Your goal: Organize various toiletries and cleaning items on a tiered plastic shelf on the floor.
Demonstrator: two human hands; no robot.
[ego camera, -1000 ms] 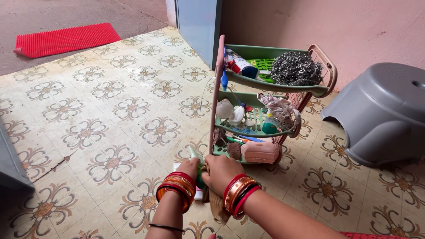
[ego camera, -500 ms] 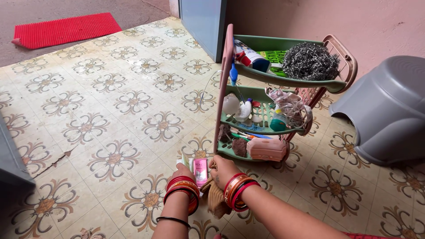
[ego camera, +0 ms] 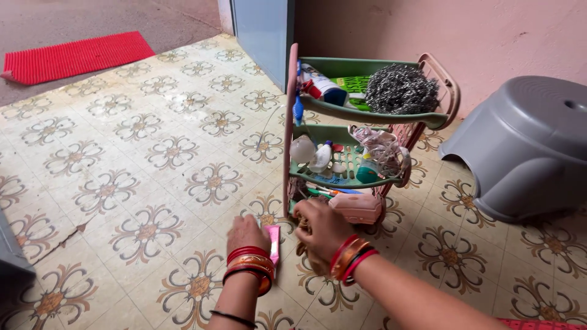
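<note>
Patterned tile floor [ego camera: 153,165]; three-tier rack [ego camera: 367,122] ahead, grey stool [ego camera: 526,146] beside. Left hand [ego camera: 246,233] grips pink tube [ego camera: 273,242]; right hand [ego camera: 323,227] clutches brown cloth [ego camera: 309,260].

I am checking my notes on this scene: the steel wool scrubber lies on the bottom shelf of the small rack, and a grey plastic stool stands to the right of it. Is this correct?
Not quite. In the head view the steel wool scrubber lies on the top shelf of the small rack, not the bottom one. The grey plastic stool does stand to the right of it.
</note>
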